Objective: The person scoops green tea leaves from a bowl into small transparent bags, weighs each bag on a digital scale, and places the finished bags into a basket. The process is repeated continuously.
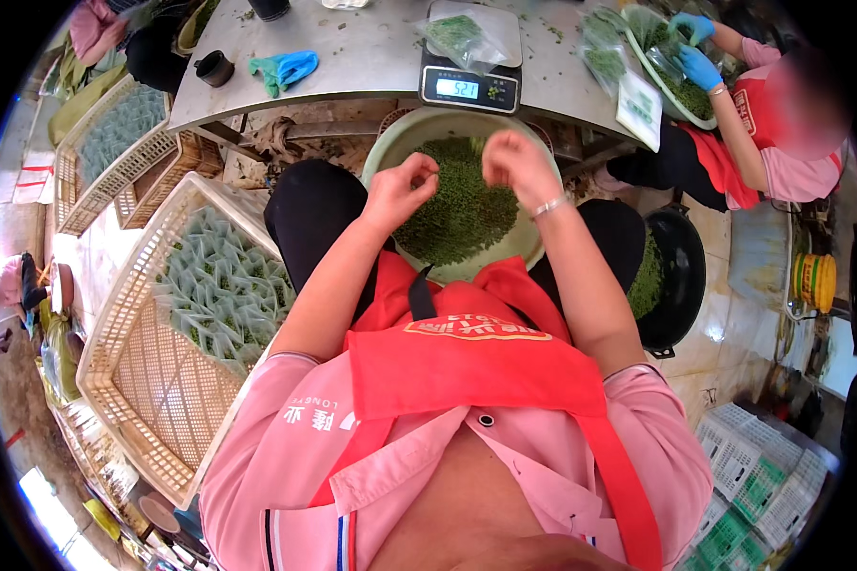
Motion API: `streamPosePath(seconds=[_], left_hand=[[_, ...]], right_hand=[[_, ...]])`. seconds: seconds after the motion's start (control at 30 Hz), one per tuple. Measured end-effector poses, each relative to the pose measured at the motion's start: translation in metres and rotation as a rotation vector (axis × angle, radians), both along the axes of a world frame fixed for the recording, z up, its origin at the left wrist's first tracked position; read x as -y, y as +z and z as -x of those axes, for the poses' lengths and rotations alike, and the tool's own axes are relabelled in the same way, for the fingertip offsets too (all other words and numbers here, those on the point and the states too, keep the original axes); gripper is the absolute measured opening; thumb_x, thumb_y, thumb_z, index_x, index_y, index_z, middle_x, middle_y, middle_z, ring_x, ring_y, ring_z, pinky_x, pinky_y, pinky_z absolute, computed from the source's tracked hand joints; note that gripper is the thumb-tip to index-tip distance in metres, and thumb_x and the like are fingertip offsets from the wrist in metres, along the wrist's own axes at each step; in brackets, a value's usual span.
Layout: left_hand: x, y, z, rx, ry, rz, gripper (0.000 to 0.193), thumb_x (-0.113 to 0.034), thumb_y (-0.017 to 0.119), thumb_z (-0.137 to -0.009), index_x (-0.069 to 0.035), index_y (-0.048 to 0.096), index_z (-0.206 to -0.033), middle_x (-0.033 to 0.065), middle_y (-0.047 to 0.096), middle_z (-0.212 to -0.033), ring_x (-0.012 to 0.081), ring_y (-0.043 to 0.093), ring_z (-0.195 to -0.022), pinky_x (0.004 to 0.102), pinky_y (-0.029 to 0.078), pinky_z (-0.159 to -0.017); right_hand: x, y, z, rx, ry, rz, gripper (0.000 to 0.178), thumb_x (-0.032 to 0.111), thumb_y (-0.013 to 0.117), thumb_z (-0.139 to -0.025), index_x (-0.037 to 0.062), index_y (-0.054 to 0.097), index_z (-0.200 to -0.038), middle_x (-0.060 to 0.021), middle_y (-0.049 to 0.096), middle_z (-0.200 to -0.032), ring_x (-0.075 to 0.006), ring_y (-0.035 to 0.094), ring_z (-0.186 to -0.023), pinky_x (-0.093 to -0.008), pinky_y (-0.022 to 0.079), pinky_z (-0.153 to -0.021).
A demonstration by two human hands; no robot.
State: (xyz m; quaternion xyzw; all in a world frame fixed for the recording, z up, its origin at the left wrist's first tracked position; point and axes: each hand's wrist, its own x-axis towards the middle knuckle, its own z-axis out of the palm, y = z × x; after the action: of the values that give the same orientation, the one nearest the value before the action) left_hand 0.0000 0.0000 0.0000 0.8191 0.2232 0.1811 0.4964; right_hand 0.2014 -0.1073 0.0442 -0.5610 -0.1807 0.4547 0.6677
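Note:
My left hand (403,191) is over the left side of a pale green basin (388,145), its fingers curled into a pinch. Over the basin's right side hovers my right hand (522,169), with its fingers bent together too. Whatever either hand may pinch is too small or hidden to make out. The hands are apart from each other. Below them, a heap of small green plant pieces (462,217) fills the bottom of the basin, which stands between my knees.
Ahead, a metal table (371,62) bears a digital scale (470,88) with a clear bag of greens (455,38). Left stands a crate (157,409) of filled bags (224,285); right, a black tub (686,276). A co-worker's blue-gloved hands (699,67) are at another basin.

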Motion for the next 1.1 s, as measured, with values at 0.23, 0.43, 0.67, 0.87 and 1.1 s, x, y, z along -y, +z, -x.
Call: streamPosePath(seconds=[0.23,0.43,0.67,0.87,1.1], left_hand=[[0.006,-0.001,-0.001,-0.039,-0.135,-0.081,0.019,-0.017,0.062,-0.085,-0.005,0.056,-0.099,0.0044,0.066,-0.073,0.0111,0.062,-0.064,0.0263,0.048,-0.06],[0.005,0.007,-0.004,-0.103,-0.228,-0.203,0.02,-0.025,0.064,-0.085,-0.007,0.059,-0.093,0.0056,0.066,-0.066,0.0131,0.063,-0.056,0.0277,0.046,-0.052],[-0.027,0.019,-0.006,-0.026,0.109,0.018,0.021,-0.018,0.064,-0.086,-0.007,0.062,-0.105,0.0027,0.063,-0.063,0.0077,0.06,-0.054,0.0238,0.047,-0.052],[-0.118,0.02,-0.019,0.226,0.417,0.013,0.033,-0.021,0.062,-0.086,-0.01,0.054,-0.117,0.0042,0.07,-0.079,0.0111,0.066,-0.069,0.0247,0.049,-0.064],[-0.094,0.011,-0.028,0.083,0.389,-0.245,0.026,-0.027,0.064,-0.083,-0.013,0.062,-0.105,0.0033,0.068,-0.079,0.0183,0.066,-0.071,0.0301,0.051,-0.066]], right_hand=[[-0.029,0.013,-0.026,0.194,-0.209,0.094,0.022,0.011,0.064,-0.083,0.0011,0.058,-0.102,-0.0122,0.065,-0.084,-0.0221,0.066,-0.076,-0.0328,0.055,-0.068],[-0.039,-0.009,-0.028,1.179,-0.105,0.509,0.025,0.029,0.064,-0.076,0.0113,0.062,-0.094,-0.01,0.065,-0.076,-0.0319,0.063,-0.071,-0.041,0.049,-0.065],[0.002,-0.003,0.004,0.729,0.392,0.539,0.023,0.023,0.067,-0.08,0.0023,0.066,-0.091,-0.0046,0.062,-0.068,-0.0121,0.059,-0.054,-0.028,0.047,-0.053],[-0.024,0.014,-0.01,0.938,-0.214,0.035,0.017,0.01,0.062,-0.083,0.0077,0.067,-0.099,-0.0033,0.065,-0.094,-0.01,0.056,-0.059,-0.0226,0.046,-0.057],[-0.085,0.014,-0.043,1.77,-0.02,0.29,0.028,0.027,0.057,-0.085,0.0183,0.062,-0.111,-0.0058,0.055,-0.123,-0.0284,0.063,-0.076,-0.0343,0.053,-0.066]])
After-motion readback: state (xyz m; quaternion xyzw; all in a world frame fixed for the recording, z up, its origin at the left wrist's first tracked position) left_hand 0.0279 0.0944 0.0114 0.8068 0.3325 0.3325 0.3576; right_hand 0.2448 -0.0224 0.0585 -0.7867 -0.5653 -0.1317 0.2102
